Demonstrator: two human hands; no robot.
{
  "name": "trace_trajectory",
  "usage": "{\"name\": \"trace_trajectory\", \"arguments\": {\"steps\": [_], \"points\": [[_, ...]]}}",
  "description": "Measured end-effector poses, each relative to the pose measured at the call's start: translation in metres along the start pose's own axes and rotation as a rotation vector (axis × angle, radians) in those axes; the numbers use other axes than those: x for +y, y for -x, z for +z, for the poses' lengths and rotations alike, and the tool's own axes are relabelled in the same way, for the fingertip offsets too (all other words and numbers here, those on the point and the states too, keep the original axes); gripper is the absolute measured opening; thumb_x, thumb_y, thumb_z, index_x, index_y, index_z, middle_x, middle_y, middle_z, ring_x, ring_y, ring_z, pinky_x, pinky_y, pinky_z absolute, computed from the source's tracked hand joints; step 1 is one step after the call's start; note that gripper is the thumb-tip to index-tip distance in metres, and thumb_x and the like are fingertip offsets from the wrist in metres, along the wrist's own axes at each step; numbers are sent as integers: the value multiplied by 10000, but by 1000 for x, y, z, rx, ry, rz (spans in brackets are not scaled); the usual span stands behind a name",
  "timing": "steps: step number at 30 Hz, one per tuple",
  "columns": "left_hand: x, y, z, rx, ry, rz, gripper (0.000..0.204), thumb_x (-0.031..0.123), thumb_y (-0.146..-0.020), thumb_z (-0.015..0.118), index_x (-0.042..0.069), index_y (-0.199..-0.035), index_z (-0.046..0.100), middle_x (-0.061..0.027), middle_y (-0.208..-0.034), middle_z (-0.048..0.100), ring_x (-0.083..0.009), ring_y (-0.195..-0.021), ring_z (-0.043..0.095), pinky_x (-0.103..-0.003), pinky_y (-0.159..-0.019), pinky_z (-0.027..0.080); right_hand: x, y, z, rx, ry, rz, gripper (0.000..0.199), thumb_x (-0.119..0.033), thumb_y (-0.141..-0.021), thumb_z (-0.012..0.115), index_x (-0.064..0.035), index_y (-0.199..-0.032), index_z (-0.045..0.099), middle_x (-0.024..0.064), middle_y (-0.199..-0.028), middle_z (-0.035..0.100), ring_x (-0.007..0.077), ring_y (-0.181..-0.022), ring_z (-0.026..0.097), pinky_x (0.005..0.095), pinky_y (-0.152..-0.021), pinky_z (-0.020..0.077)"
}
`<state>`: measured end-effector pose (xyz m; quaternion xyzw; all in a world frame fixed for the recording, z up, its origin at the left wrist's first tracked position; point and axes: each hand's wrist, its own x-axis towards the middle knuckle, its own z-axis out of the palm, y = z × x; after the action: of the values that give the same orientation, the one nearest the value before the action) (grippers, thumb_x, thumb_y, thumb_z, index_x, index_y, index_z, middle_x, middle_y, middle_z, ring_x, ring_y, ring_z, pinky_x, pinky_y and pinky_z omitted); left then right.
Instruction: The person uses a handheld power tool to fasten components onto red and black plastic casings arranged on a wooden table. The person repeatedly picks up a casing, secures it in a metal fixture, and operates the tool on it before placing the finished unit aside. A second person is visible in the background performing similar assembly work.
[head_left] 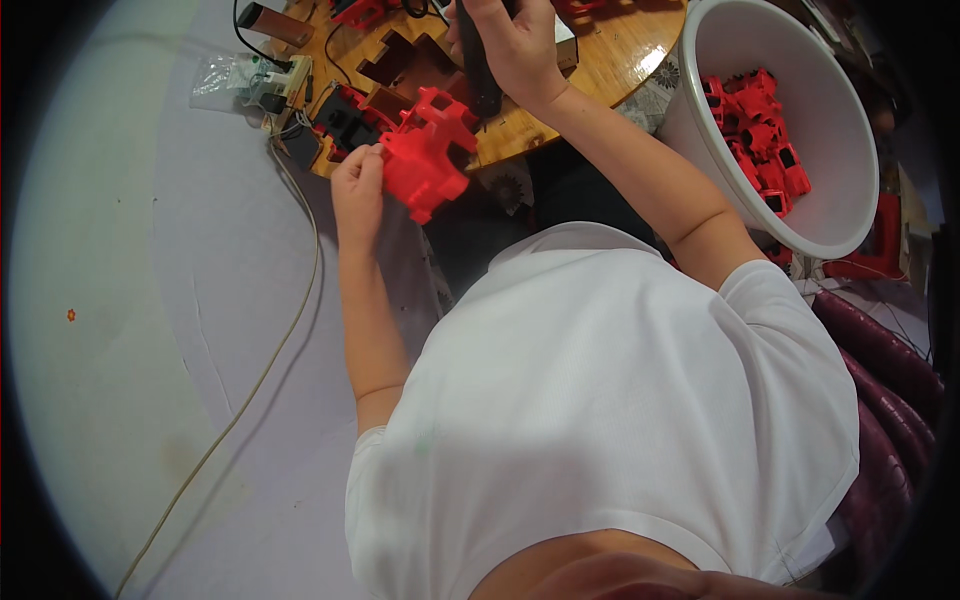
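My left hand [358,185] is closed on the left edge of a red plastic housing [425,160], an angular shell with cut-outs. It is held up just off the near edge of the wooden table [630,60]. Above and to the right, my right hand [522,50] wraps round a long black handheld tool [478,70], its lower end pointing down beside the housing. The tool's upper end is cut off by the frame, so its exact kind cannot be made out. A black and red part [345,120] lies on the table behind my left hand.
A large white bucket [825,170] at right holds several red plastic parts [762,125]. On the table stands an open brown box [405,65]. Left of it are a power strip [290,85] and a clear plastic bag [222,82]. A long cable [255,385] runs down the left.
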<state>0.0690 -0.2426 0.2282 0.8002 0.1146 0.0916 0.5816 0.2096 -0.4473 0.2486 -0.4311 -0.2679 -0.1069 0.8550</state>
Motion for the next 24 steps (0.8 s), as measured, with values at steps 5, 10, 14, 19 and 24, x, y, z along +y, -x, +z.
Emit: {"name": "trace_trajectory", "arguments": {"steps": [5, 10, 14, 19, 24], "points": [[40, -18, -39, 36, -192, 149, 298, 224, -950, 518, -23, -828, 631, -9, -783, 594, -103, -739, 512, -272, -651, 412, 7, 2, -5, 105, 126, 4, 372, -264, -888, 690, -23, -1103, 506, 38, -787, 629, 81, -614, 610, 235, -527, 516], [106, -8, -73, 133, -150, 319, 453, 299, -933, 473, -102, -1111, 587, -199, -1048, 644, -266, -972, 641, -376, -874, 517, 6, 12, -3, 107, 119, 43, 429, -300, -884, 661, 14, -1122, 490, 77, -756, 624, 105, -605, 614, 264, -544, 505], [196, -60, 71, -238, 140, 432, 452, 302, -970, 485, -111, -1136, 566, -209, -1045, 643, -287, -940, 658, -363, -850, 527, 36, -2, -19, 304, -114, 102, 240, -229, -963, 493, -6, -1050, 504, 91, -741, 610, 155, -595, 623, 292, -524, 505], [220, -57, 159, -517, 5, 817, 505, 401, -1001, 441, -44, -1235, 489, -146, -1093, 602, -209, -977, 604, -310, -822, 502, 31, 7, -4, 130, -79, 109, 309, -369, -1011, 435, -71, -932, 445, 50, -672, 551, 138, -486, 566, 268, -425, 490], [185, -100, 105, -245, 73, 730, 249, 177, -1007, 488, -11, -1159, 549, -71, -1064, 589, -134, -1005, 561, -263, -881, 466, 23, 0, -26, 39, 33, 176, 355, -353, -899, 670, -66, -954, 469, 34, -718, 581, 103, -542, 596, 243, -474, 504]]}}
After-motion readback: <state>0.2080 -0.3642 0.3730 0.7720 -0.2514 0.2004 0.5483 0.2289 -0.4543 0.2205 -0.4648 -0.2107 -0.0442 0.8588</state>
